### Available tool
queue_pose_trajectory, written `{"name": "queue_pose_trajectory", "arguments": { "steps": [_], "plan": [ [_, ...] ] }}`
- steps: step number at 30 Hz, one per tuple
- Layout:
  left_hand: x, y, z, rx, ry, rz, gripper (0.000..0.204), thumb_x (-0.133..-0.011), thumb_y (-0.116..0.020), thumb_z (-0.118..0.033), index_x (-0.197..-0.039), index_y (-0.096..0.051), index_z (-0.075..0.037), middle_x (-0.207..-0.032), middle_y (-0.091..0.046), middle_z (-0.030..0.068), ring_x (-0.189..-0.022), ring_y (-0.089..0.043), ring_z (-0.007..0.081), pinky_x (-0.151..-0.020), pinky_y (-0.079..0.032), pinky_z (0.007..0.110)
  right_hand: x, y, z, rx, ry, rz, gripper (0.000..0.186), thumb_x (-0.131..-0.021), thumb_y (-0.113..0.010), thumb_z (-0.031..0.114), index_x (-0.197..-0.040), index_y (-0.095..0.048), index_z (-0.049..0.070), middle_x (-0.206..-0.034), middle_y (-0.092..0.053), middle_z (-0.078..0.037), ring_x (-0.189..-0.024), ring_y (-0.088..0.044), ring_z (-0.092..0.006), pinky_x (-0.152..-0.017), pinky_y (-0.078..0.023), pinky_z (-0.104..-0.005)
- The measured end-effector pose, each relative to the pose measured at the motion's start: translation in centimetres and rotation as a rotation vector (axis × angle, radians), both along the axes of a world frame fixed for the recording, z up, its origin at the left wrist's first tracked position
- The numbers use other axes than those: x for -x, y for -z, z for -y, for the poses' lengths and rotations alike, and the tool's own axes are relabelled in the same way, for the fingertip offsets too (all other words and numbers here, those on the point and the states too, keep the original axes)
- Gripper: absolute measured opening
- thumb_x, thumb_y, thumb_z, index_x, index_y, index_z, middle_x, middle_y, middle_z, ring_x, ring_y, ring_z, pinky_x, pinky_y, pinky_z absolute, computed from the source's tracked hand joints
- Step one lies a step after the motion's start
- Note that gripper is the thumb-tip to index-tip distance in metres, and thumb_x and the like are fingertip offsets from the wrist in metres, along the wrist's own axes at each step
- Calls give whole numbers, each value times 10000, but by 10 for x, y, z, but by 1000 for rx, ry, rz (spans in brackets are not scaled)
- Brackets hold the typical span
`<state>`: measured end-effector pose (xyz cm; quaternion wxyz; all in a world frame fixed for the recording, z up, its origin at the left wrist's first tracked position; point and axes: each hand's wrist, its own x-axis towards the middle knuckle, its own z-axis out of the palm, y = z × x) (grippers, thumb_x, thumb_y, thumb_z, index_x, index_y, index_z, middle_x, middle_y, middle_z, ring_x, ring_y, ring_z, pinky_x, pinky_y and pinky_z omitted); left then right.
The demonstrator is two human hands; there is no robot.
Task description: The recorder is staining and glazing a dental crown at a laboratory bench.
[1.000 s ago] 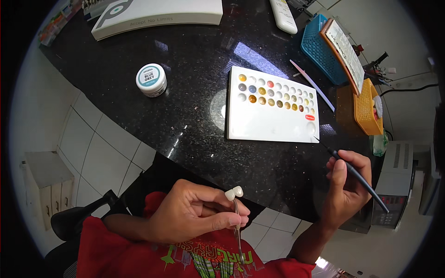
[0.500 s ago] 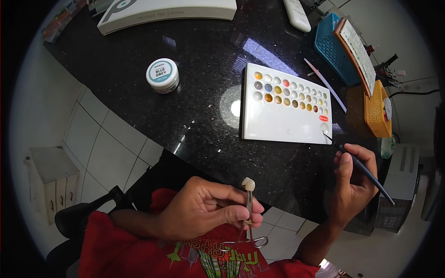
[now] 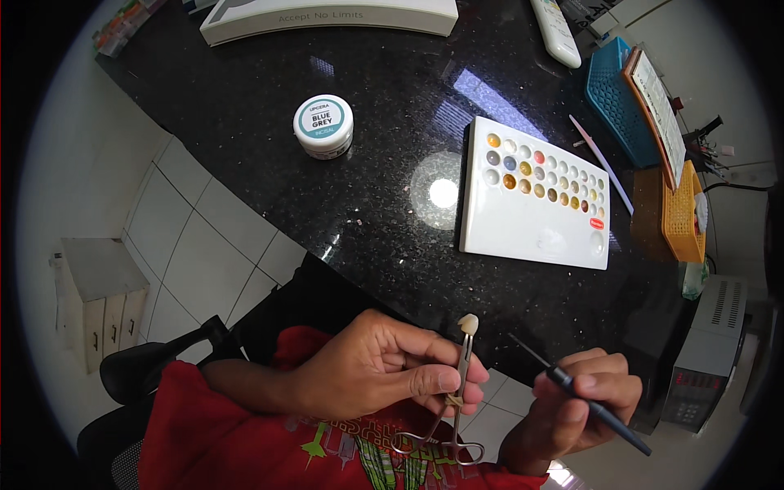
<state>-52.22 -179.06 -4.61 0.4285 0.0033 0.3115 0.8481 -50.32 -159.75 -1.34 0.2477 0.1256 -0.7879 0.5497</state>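
Observation:
My left hand pinches a pair of steel locking forceps, with a tan band wound round the shanks and the ring handles hanging down. Clamped in the forceps' tip is a small off-white tooth crown. A fine dark-handled brush is held in my right hand, its thin tip pointing up and left, apart from the crown. Beyond my hands lies a white mixing palette whose rows of round wells hold yellow, brown, red, blue and grey colours.
A white jar with a teal-ringed lid stands on the dark speckled counter. A white box is at the back. On the right are a thin pale strip, a blue basket, a yellow basket and a grey device.
My right hand has drawn the brush back from the palette's lower right well toward me, closer to the crown. The view has shifted, while my left hand keeps its hold.

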Motion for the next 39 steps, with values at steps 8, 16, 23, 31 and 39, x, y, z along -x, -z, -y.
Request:
{"name": "queue_pose_trajectory", "arguments": {
  "steps": [8, 16, 23, 31, 39],
  "plan": [
    [1, 0, 0, 10, 19, -10, 246, -916, -517, -58, -1082, -555, 119, -995, -631, 230, -932, -646, 252, -779, -559, 289, 2, 3, 8, -78, -33, 78, 277, -867, -610, 311, -882, -479, 67, -666, -504, -42, -517, -507, -99, -482, -387, -189],
    [1, 1, 0, 7, 10, -24, 239, -918, -512, -53, -1082, -557, 116, -993, -632, 225, -930, -646, 246, -783, -555, 285, 0, 3, 13, -72, -38, 85, 268, -859, -623, 296, -869, -490, 63, -657, -504, -35, -520, -509, -93, -481, -388, -180],
    [-1, 2, 2, 13, 15, -33, 247, -924, -507, -68, -1088, -555, 110, -987, -638, 213, -932, -647, 236, -785, -546, 277, -1, 2, 15, -48, 14, 103, 272, -851, -635, 293, -860, -495, 61, -656, -509, -41, -521, -510, -94, -481, -390, -185],
    [4, 0, 3, 39, 55, -51, 263, -930, -514, -120, -1070, -567, 96, -942, -658, 191, -919, -654, 230, -800, -534, 289, 3, 2, 12, -105, 10, 88, 249, -850, -631, 266, -863, -510, 48, -646, -528, -51, -512, -514, -99, -473, -407, -183],
    [5, 0, 5, 20, 94, 21, 255, -922, -522, -104, -1062, -560, 106, -934, -657, 192, -924, -652, 262, -825, -532, 323, 2, 3, 13, -73, 27, 101, 246, -843, -636, 249, -858, -511, 38, -645, -525, -56, -508, -519, -102, -468, -416, -188]
  ]
}}
